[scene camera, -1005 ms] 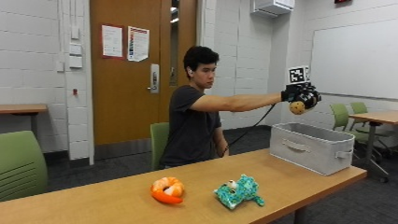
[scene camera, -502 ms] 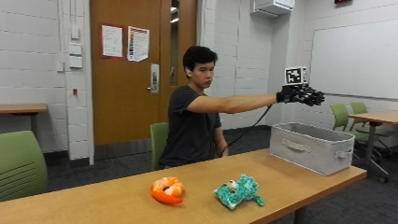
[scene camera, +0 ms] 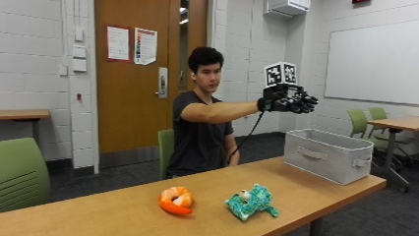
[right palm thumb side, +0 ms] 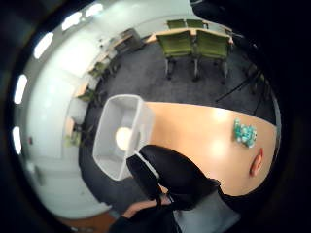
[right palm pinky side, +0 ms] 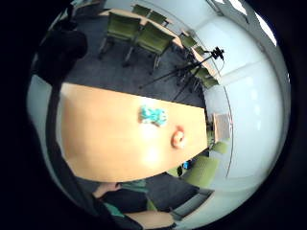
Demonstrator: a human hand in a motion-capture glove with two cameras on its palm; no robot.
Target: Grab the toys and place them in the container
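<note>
Gloved right hand [scene camera: 288,102] hung above the grey container [scene camera: 327,155] with fingers spread and empty, a yellowish toy [right palm thumb side: 124,138] lay inside, and orange toy [scene camera: 175,200] sat at 9 o'clock of teal toy [scene camera: 251,201] on the table [scene camera: 98,214].

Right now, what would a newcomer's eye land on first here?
The gloved right hand, stretched out at arm's length above the grey container at the table's end, its fingers spread and holding nothing. Next, two toys on the wooden table near its front edge: an orange shrimp toy and a teal frog toy beside it. In the thumb side palm view, a pale round thing lies inside the container.
</note>
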